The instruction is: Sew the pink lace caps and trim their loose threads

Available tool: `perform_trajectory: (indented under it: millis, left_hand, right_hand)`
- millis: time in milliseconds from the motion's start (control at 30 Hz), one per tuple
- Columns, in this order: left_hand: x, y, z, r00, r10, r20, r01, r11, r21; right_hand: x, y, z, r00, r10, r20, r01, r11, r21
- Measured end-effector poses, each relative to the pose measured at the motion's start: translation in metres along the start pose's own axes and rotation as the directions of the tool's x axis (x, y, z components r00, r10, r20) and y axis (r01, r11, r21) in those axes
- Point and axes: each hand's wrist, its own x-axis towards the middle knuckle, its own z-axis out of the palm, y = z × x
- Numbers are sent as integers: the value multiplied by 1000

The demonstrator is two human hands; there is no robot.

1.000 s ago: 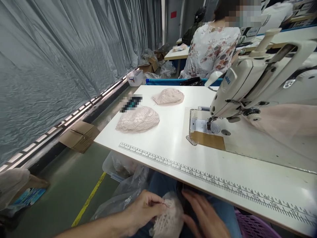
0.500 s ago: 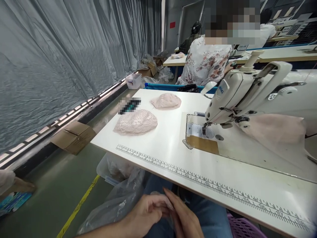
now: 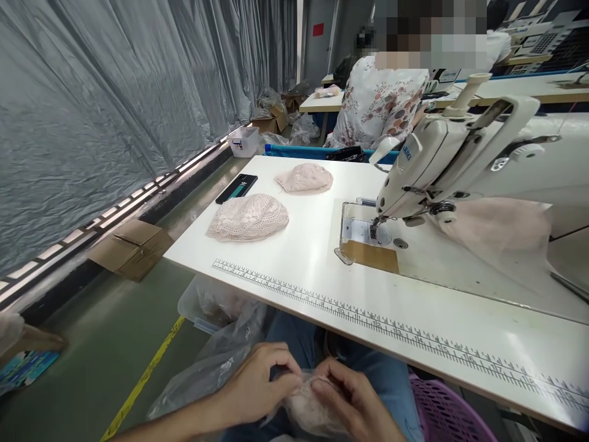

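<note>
The lace piece (image 3: 307,412) is sitting low mid-frame, with the left hand (image 3: 261,382) and right hand (image 3: 353,399) pinching it. They're probably working its edge; the next move is likely needing care. Above, the worktop (image 3: 308,245) is holding two more pieces (image 3: 248,218).

A black phone (image 3: 237,188) (teal-striped) lies flat; a cardboard box (image 3: 131,248) sits near grey curtains (image 3: 115,104).

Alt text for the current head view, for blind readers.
Left hand and right hand hold a beige lace piece over denim-clad legs beside a white table. On the table, a near lace piece, a far lace piece and a black phone lie left of a JUKI sewing machine.
</note>
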Motion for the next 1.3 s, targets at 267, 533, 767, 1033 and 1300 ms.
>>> perform_trajectory:
  millis: [267,533,767,1033,1300]
  left_hand:
    - [3,-5,-9,969,-59,241,119,962,-244]
    - [2,-6,-8,958,-41,283,94,980,-175]
    - [6,-7,-4,971,-10,241,44,989,-139]
    - [4,-8,-4,976,24,219,-25,1000,1]
    - [5,-19,-9,973,12,231,-10,1000,-12]
  right_hand:
    - [-14,5,-12,998,42,50,-39,998,-57]
    - [-13,7,-8,998,58,-11,-59,988,-144]
    - [-16,3,-11,998,62,13,-59,985,-162]
    - [-16,0,-7,997,71,30,-68,994,-88]
    - [-24,-3,-23,987,93,131,-116,977,179]
